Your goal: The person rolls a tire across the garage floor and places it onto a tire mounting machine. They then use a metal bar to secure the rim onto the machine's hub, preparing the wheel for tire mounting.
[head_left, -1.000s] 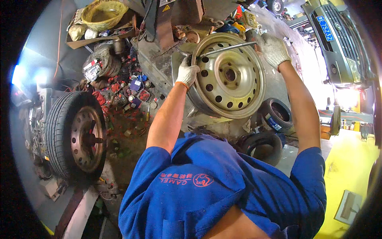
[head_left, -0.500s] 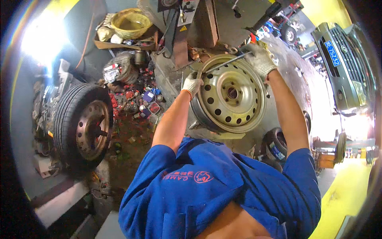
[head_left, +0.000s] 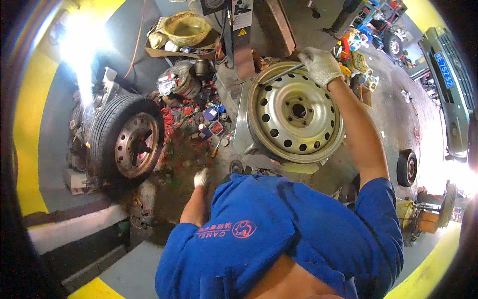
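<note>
A silver steel wheel rim [head_left: 263, 129] without a tyre lies in front of me on a machine. My right hand [head_left: 320, 66], in a white knit glove, is closed around one end of a metal bar [head_left: 283, 74], which looks like a tyre lever. The bar slants across the far part of the rim, its other end near the rim's far left edge. My left hand [head_left: 201, 177], gloved too, hangs low to the left, apart from the rim. Its fingers are too small and foreshortened to make out.
A mounted tyre [head_left: 127, 137] stands upright at the left. Small jars and litter [head_left: 211, 124] cover the floor between it and the rim. Farther back, a yellow basin [head_left: 186, 30] sits over a cardboard box. At the right are a loose wheel [head_left: 407, 168] and a parked vehicle [head_left: 448, 84].
My left hand has let go at the rim's left edge and dropped down toward my left side. The right hand stays on the bar at the far edge. The view has shifted left.
</note>
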`<state>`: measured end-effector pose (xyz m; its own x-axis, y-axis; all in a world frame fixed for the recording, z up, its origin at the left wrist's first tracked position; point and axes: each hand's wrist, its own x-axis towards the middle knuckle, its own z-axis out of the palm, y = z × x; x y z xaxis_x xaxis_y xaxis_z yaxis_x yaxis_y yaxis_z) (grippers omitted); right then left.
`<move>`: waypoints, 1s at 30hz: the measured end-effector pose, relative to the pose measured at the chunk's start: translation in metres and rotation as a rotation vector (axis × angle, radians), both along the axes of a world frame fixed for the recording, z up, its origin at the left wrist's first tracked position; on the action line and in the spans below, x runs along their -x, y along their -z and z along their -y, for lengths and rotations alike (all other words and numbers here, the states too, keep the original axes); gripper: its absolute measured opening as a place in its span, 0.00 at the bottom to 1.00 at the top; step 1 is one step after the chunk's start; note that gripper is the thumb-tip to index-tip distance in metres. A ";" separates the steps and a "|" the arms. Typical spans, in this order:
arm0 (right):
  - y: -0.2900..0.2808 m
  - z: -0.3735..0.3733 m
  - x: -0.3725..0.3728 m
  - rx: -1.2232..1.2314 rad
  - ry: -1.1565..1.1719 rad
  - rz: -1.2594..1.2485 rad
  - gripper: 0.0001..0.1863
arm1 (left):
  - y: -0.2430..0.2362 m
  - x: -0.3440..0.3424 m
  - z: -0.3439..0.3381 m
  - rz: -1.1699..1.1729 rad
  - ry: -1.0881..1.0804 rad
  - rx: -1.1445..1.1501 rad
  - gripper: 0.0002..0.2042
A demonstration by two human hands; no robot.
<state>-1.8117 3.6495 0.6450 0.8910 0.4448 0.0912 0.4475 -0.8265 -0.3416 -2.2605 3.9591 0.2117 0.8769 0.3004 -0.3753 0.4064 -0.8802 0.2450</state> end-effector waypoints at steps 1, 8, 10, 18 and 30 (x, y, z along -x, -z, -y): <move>0.006 0.005 -0.003 -0.080 -0.106 0.083 0.17 | 0.018 0.042 -0.011 -0.243 -0.266 0.110 0.12; 0.016 0.016 -0.014 -0.056 -0.125 0.186 0.20 | -0.023 0.221 0.046 -0.376 -0.755 0.160 0.20; 0.020 0.014 -0.016 -0.209 -0.287 0.222 0.19 | -0.040 0.223 0.071 -0.210 -1.099 0.312 0.16; 0.010 0.021 -0.025 -0.113 -0.254 0.125 0.18 | -0.064 0.223 0.069 0.084 -1.258 0.374 0.13; 0.025 0.012 -0.010 -0.188 -0.173 0.108 0.22 | 0.003 0.253 -0.014 0.348 -1.194 0.556 0.14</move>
<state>-1.8022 3.6372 0.6200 0.7835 0.5560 0.2774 0.6191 -0.6607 -0.4244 -2.5136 3.9734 0.2088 0.2646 0.8190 -0.5092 0.6890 0.2089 0.6940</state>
